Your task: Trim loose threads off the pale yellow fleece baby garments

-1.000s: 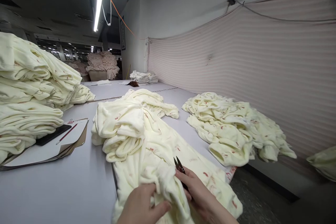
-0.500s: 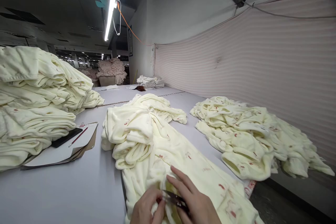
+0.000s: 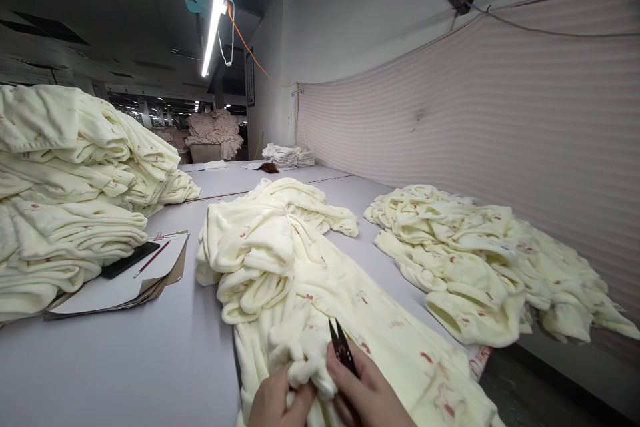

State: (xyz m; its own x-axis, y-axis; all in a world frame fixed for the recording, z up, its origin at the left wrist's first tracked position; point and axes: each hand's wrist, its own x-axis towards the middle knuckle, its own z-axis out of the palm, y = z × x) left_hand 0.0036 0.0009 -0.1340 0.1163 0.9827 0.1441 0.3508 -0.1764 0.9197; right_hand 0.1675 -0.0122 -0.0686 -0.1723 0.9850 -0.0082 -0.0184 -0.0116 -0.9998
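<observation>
Cream garment [image 3: 320,293] spread along the table [image 3: 125,360], near edge, a bunched fold raised at the front. Left hand [image 3: 277,403] pinches that fold between thumb and fingers. Right hand [image 3: 367,393] grips small black snips [image 3: 341,347], blades up and slightly parted, tips just beside the fold. Left: folded stack [image 3: 65,187] over a clipboard [image 3: 125,280] with pen [image 3: 151,259]. Right: loose heap [image 3: 480,260] near the striped curtain [image 3: 500,113].

We see a cream garment [image 3: 320,293] with small red motifs, black snips [image 3: 341,347], a pale grey worktop [image 3: 125,360].
</observation>
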